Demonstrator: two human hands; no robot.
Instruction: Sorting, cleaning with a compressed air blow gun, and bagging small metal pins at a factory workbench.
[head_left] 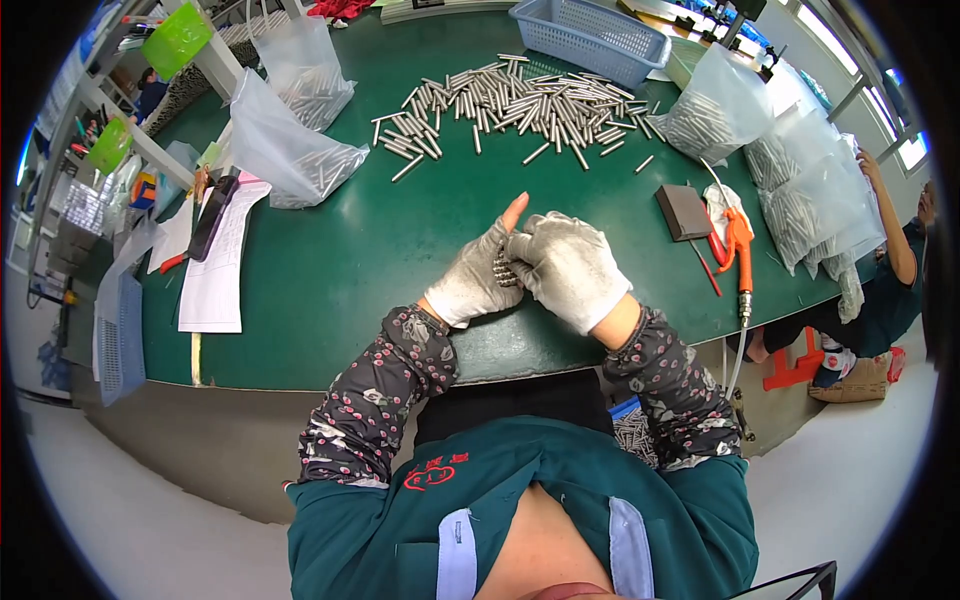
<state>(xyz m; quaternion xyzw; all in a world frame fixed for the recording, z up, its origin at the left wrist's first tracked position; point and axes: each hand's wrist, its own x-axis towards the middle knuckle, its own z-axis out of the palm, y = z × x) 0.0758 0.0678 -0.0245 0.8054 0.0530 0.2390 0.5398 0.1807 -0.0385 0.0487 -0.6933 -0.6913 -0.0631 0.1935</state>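
Cradle metal pins point(503, 268) snugly in curled fingers of left hand point(470, 275); steady ends lightly with bent-in fingers of right hand point(572, 264), cannot tell whether gripping any. Beyond, on table point(385, 235), leave loose pile point(530, 105) spread out.

Pin bunch point(505, 265): in the left hand point(468, 278), next to the fingers of the right hand point(574, 265).
Pin heap point(545, 105): on the workbench point(330, 290), toward its far side — well ahead of both hands.
Slotted basket point(590, 40): behind the heap.
Left plastic bags point(272, 140): left of the heap, one behind the other.
Right plastic bags point(805, 195): right of the heap, along the workbench's right side.
Block point(684, 212): just left of the air blow gun point(738, 238).
Paper sheet point(215, 290): on the workbench's left side — nearer than the left bags.
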